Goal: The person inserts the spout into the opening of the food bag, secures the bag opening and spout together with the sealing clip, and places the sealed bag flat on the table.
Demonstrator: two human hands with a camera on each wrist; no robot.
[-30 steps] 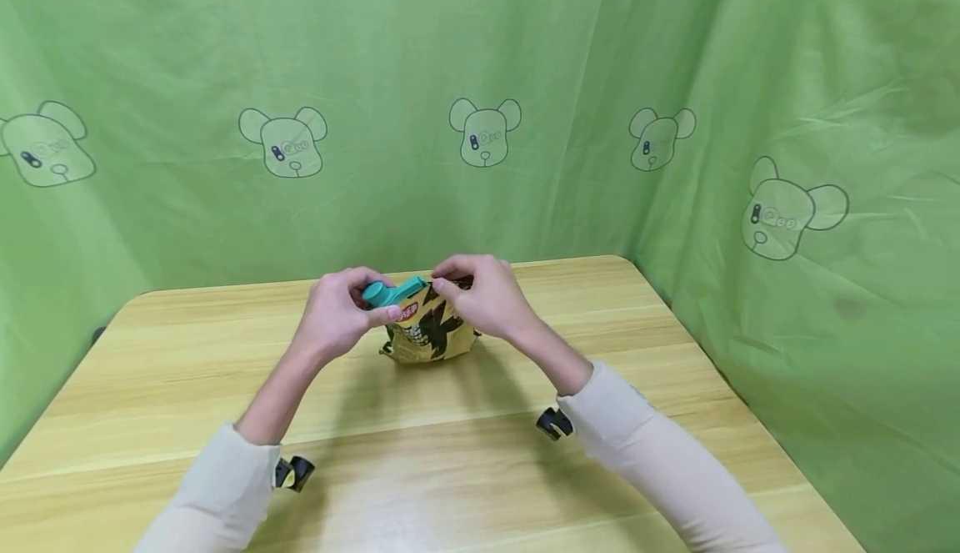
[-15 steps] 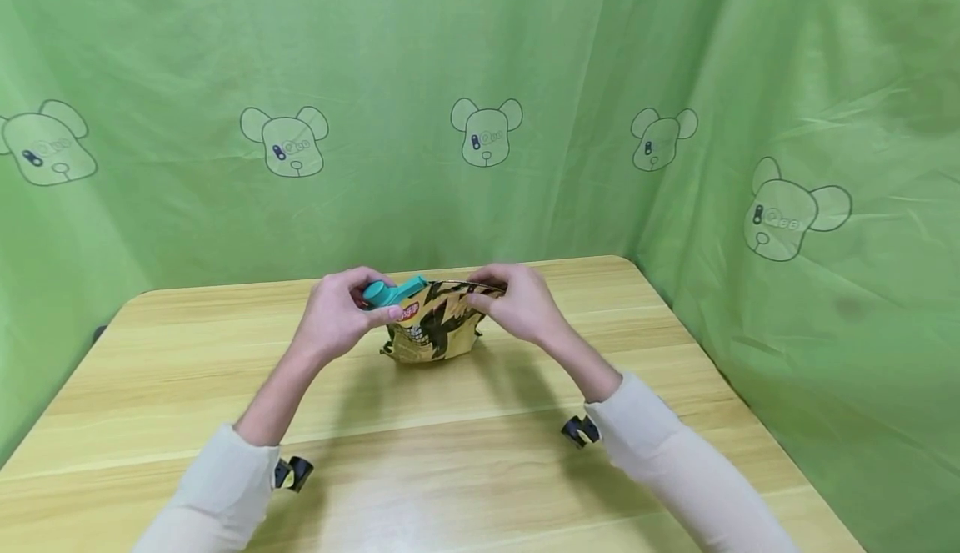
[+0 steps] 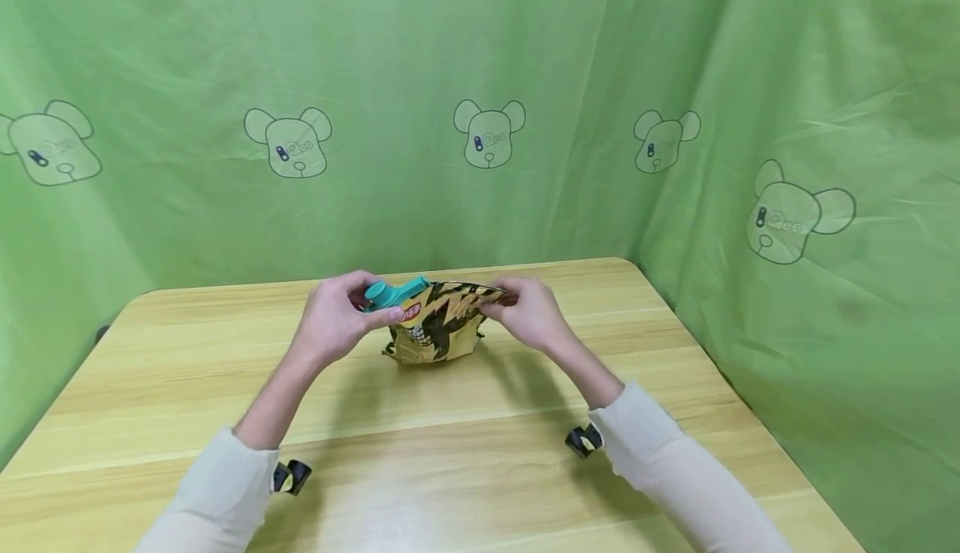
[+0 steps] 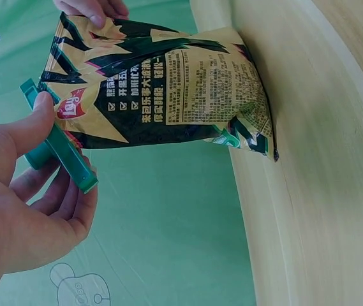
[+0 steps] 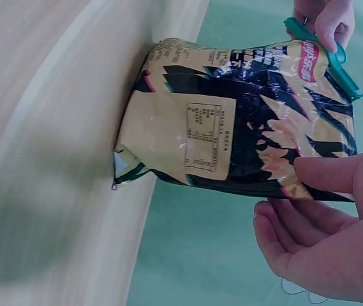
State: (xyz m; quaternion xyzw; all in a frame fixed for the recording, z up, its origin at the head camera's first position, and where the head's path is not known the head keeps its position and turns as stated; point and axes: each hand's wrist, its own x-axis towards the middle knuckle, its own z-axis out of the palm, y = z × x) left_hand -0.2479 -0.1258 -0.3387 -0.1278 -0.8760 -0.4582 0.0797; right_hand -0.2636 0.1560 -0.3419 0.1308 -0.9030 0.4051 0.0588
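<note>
A gold and black chip bag (image 3: 438,332) stands on the table, its top edge uppermost. My left hand (image 3: 330,324) holds a teal bag clip (image 4: 73,162) with a round cap at the bag's top left corner, thumb on one side and curled fingers on the other. The clip spans only that end of the top edge. At the opposite top corner, my right hand (image 5: 334,239) pinches the bag between thumb and fingers. Printed text panels face both wrist cameras. In the head view the left fingers hide part of the clip.
The wooden table (image 3: 420,470) has rounded far corners. Green curtains (image 3: 390,203) with bear-head outlines hang behind it and at both sides. Black wrist-worn pieces (image 3: 292,476) stick out from under both sleeves.
My right hand has slid rightward along the bag's top edge, away from the clip, to the right corner. More of the top edge shows. The left hand and clip have hardly moved.
</note>
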